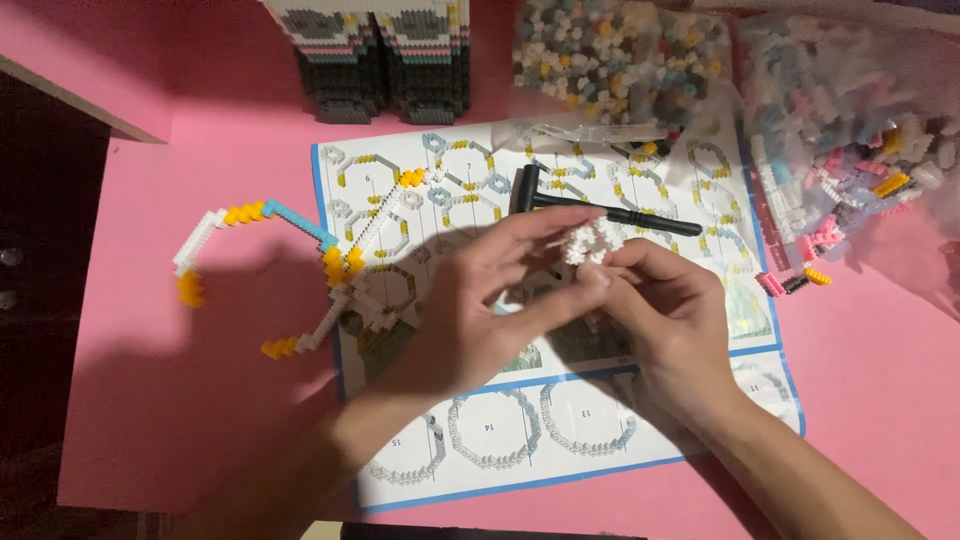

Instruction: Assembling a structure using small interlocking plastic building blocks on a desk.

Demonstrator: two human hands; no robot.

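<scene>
Both hands pinch a small white block cluster (588, 240) over the instruction sheet (400, 470).

Left hand (478, 305) has fingers closed narrowly on the cluster's left side; right hand (668, 310) grips it from the right and below. Cluster is held clear of the sheet, just below the black hammer (600, 208). Judgement: keep pinch close to the joint, press squarely, support beneath. The chain (290, 270) lies apart, left; bags (840, 130) well right.
</scene>
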